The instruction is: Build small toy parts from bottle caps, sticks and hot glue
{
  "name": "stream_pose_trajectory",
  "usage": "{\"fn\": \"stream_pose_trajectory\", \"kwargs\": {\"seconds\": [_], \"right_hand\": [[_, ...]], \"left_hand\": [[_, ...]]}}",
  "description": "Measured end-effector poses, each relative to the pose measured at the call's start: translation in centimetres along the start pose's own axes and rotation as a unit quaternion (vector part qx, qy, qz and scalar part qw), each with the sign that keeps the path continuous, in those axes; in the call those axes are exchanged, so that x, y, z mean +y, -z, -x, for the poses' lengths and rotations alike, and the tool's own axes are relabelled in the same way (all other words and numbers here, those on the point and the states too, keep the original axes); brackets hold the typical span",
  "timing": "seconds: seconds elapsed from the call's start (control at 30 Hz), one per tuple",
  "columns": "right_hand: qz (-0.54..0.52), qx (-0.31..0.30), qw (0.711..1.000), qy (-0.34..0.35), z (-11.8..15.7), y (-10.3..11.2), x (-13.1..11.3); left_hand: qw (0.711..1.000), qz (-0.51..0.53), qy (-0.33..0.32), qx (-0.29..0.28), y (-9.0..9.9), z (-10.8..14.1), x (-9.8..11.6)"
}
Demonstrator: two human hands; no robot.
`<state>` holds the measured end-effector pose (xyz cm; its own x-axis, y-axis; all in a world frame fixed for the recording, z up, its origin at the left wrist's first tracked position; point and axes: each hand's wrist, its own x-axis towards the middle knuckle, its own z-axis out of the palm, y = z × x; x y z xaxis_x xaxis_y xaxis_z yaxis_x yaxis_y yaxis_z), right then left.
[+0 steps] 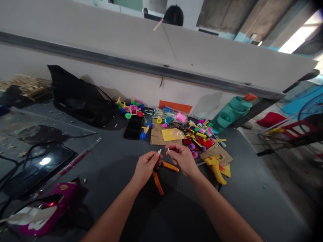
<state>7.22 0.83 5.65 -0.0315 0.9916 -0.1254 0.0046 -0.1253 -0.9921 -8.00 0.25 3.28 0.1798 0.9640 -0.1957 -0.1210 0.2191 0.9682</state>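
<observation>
Above the dark table, my left hand (147,165) pinches a small white stick (159,151) between thumb and fingers. Close by on its right, my right hand (182,158) holds another short white piece (168,149) at its fingertips. A small gap separates the two pieces. Orange-handled pliers (170,166) lie open beneath and between my hands, their head hidden by my left hand. Just beyond my fingers are brown cardboard (156,134) and a yellow paper (168,134). A yellow glue gun (215,168) lies right of my right hand.
Colourful small wheels and parts (199,136) are heaped behind my right hand. A teal bottle (230,112) leans at the back right. A black phone (133,128), a black bag (78,97) and a magenta power strip (54,208) lie leftward. A low partition (141,43) bounds the table.
</observation>
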Motion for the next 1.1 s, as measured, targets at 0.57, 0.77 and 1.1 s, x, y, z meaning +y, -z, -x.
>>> {"fn": "stream_pose_trajectory", "kwargs": {"seconds": [0.57, 0.77, 1.1], "right_hand": [[-0.025, -0.047, 0.996, -0.071, 0.7, 0.1, 0.8], [-0.109, -0.056, 0.989, -0.085, 0.6, 0.4, 0.9], [-0.107, -0.038, 0.991, -0.071, 0.7, -0.3, 1.6]], "left_hand": [[0.977, -0.182, -0.047, -0.097, -0.2, 0.5, -0.5], [0.987, 0.014, 0.048, -0.155, -0.2, 0.5, -0.3], [0.992, -0.063, 0.039, -0.099, -0.2, 0.4, -0.3]]}}
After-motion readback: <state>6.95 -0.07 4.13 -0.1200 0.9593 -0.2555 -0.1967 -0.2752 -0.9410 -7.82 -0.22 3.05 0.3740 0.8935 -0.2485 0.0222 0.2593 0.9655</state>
